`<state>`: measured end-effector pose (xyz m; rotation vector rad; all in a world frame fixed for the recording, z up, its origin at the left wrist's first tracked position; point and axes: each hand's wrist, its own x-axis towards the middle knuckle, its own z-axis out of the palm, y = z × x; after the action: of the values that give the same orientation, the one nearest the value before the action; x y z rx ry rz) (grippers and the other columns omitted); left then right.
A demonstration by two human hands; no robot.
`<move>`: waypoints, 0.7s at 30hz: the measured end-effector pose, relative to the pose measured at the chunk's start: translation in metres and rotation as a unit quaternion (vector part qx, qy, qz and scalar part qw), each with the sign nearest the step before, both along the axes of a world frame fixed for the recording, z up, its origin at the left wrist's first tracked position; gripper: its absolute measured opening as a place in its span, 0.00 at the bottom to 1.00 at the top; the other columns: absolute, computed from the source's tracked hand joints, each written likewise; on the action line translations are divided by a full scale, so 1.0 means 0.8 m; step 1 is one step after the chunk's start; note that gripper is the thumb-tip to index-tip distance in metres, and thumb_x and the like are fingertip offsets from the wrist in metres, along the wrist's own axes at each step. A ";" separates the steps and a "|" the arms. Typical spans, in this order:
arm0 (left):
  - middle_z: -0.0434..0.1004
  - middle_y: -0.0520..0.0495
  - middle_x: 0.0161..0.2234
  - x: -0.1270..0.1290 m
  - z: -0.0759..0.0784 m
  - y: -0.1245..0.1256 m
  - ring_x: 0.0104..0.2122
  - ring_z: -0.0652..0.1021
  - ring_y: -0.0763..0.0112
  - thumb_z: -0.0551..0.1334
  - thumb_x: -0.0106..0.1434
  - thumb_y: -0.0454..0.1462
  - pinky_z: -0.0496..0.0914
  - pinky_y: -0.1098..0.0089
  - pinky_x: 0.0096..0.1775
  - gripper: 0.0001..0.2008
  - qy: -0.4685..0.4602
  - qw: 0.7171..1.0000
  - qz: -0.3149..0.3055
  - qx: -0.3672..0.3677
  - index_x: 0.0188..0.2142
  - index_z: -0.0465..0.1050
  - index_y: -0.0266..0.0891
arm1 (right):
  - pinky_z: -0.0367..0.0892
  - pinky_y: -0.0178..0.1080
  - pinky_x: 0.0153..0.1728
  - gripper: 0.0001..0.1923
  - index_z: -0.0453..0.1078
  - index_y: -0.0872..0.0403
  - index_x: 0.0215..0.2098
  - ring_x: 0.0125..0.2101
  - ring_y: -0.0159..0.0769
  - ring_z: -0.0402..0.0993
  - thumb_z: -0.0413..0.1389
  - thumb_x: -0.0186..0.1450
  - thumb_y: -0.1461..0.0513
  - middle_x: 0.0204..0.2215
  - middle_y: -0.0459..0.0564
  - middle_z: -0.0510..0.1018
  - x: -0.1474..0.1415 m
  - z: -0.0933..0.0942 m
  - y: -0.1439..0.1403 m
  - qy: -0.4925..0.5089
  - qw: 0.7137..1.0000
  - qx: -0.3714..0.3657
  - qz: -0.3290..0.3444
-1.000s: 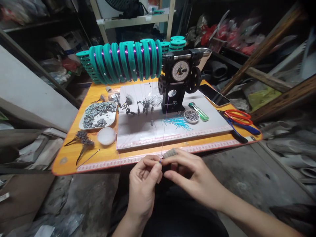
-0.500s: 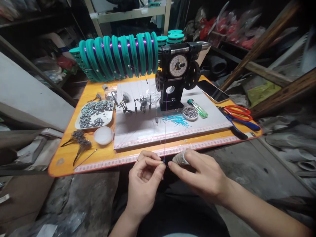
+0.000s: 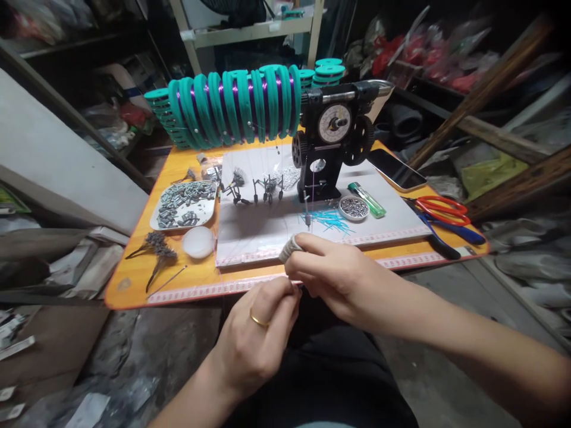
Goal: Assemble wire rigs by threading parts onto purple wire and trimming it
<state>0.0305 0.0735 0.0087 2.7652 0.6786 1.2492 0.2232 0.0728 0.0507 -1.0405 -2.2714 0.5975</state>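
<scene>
My left hand (image 3: 256,333), with a ring on one finger, is closed just below the front edge of the orange table (image 3: 134,279), pinching a thin line. My right hand (image 3: 330,273) meets it fingertip to fingertip, its index finger wrapped in pale tape. A fine purple thread (image 3: 312,196) runs down from the black winding machine (image 3: 330,142) toward my hands. A small grey sinker (image 3: 307,219) hangs on the line above the white mat (image 3: 263,229). Where the thread ends is hidden between my fingers.
Teal spools (image 3: 232,107) wound with purple thread lie in a row behind the mat. A tray of grey sinkers (image 3: 182,205), a white lid (image 3: 198,242), a tin of small beads (image 3: 353,208), a green lighter (image 3: 368,199), a phone (image 3: 396,169) and red scissors (image 3: 439,208) lie around.
My right hand has moved up and left over my left hand, toward the table edge. My left hand has turned its back to the camera. The sinker now hangs on the line.
</scene>
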 end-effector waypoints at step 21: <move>0.75 0.48 0.37 -0.007 0.012 0.004 0.39 0.77 0.74 0.62 0.63 0.29 0.72 0.77 0.40 0.04 -0.151 0.895 -0.007 -0.419 0.32 0.72 0.38 | 0.73 0.38 0.36 0.06 0.72 0.59 0.39 0.39 0.39 0.74 0.54 0.65 0.72 0.37 0.58 0.73 0.007 -0.029 -0.002 0.016 0.979 0.201 0.003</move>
<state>0.0246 0.0771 0.0184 1.8276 0.8895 1.0077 0.2286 0.0712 0.0276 -0.8153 -2.2406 0.1412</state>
